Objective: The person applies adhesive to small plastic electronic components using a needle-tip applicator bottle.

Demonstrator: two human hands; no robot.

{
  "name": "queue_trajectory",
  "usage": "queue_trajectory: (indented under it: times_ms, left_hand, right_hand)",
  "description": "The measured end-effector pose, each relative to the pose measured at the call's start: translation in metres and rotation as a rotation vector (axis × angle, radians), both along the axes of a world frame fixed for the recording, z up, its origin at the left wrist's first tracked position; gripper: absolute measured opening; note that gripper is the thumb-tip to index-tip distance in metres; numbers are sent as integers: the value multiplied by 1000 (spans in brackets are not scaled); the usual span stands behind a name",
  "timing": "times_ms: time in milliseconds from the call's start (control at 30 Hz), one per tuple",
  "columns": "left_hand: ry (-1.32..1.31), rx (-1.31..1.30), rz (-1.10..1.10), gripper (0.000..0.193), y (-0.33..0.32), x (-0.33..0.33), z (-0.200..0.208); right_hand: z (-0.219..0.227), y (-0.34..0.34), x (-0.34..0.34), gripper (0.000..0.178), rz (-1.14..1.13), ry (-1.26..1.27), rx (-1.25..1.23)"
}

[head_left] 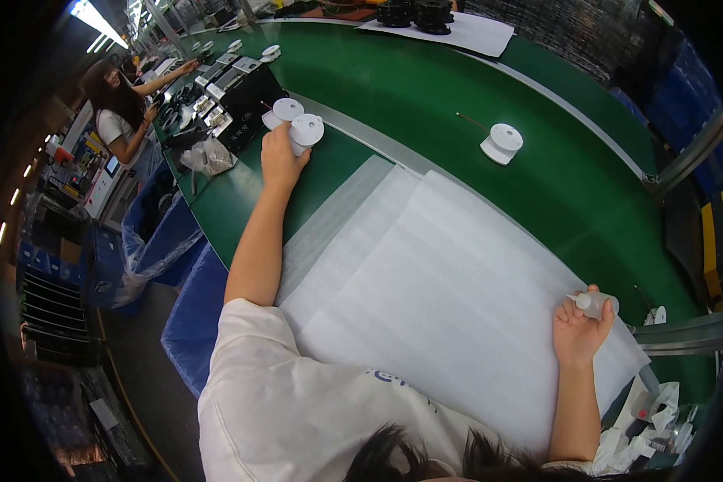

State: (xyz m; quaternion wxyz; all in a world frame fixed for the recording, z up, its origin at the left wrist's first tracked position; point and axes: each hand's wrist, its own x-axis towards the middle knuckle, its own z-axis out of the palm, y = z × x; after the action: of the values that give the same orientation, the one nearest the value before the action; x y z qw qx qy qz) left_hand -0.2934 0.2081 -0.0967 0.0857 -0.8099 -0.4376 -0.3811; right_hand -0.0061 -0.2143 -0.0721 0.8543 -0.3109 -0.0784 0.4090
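Observation:
My left hand [281, 159] reaches out to the far left and is closed round a white round spool-shaped part [306, 130] with a flat disc top. Right behind it is a second white spool-shaped part [287, 108]; whether my fingers touch that one too, I cannot tell. At the right, my right hand [582, 329] is raised above the white sheet, palm up, its fingers curled round a small translucent bottle [599, 304] with a narrow nozzle pointing left. White foam-like sheeting [433, 313] covers the bench between my arms.
On the green belt [393, 96] lie another white spool-shaped part [503, 143] with a thin wire and one at the right edge [656, 315]. Black boxes [245, 100] and a plastic bag [209, 157] stand left. A co-worker [120, 112] reaches across farther back. Crumpled wrappers [650, 426] lie lower right.

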Motion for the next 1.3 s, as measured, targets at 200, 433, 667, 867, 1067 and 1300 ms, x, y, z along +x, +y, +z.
queue_trajectory:
  times_ms: [200, 433, 667, 867, 1067, 1300]
  left_hand:
    - [-30, 31, -64, 57, 3, -3, 2]
    - [-61, -15, -57, 55, 6, -4, -6]
    - [-301, -343, 47, 55, 29, -14, -17]
    - [-248, -424, 61, 59, 43, -19, -12]
    - [-162, -463, 135, 68, 50, -11, -1]
    - [-47, -497, 292, 83, 16, 13, 19]
  right_hand:
    - [1, 0, 0, 30, -6, 3, 0]
    - [3, -1, -2, 29, -30, 22, -15]
    - [0, -3, 1, 30, 12, 11, 4]
    - [-1, 1, 1, 30, -2, 6, -11]
    - [-1, -6, 2, 29, 23, 17, 37]
    - [-8, -8, 4, 29, -4, 71, 14]
